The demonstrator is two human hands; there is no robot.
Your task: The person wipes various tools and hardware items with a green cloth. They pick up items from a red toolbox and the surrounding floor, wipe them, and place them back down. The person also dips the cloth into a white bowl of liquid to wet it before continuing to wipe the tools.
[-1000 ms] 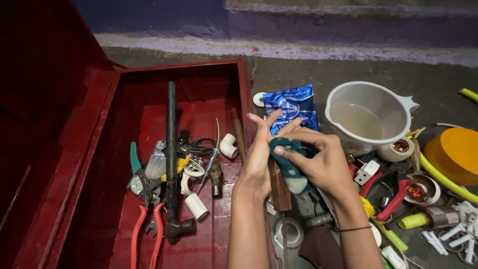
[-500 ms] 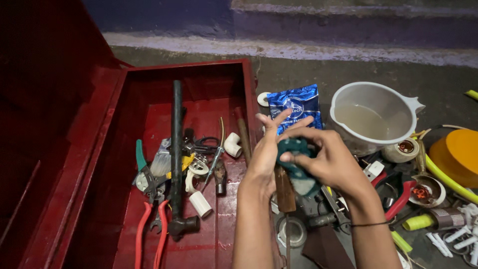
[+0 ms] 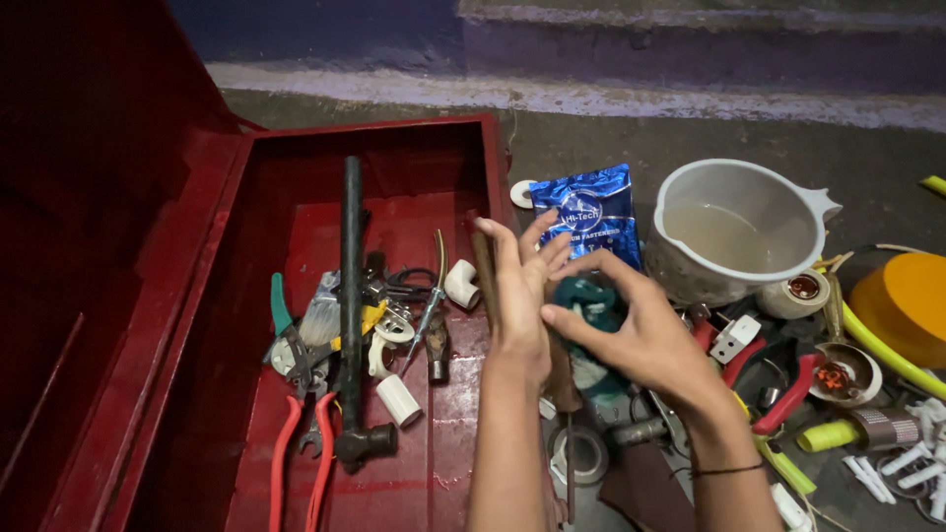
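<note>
1. Hard to make out: a dark teal object, half hidden between the two hands, shape and kind unclear; possibly soft or wrapped, cannot tell.
2. Cut off at the bottom edge: both forearms, the red plier handles, and a jumble of small parts on the right.
3. Left hand held edge-on and upright, fingers spread and straight, not closed on anything; palm turned toward the teal object, contact unclear.
4. Right hand curved over the teal object from the right, fingers loosely bent around it, thumb pointing left; firm clasp or mere touch, cannot tell.
5. Teal object located just right of the red metal toolbox, above the cluttered floor, below a shiny blue foil packet.
6. Inside the toolbox: a long dark hammer lying lengthwise, pliers, a green-handled tool, white pipe fittings, a tangle of small metal pieces.
7. Right of the packet: a translucent plastic jug holding murky liquid.
8. Far right: an orange round object, partly cut off by the frame.
</note>
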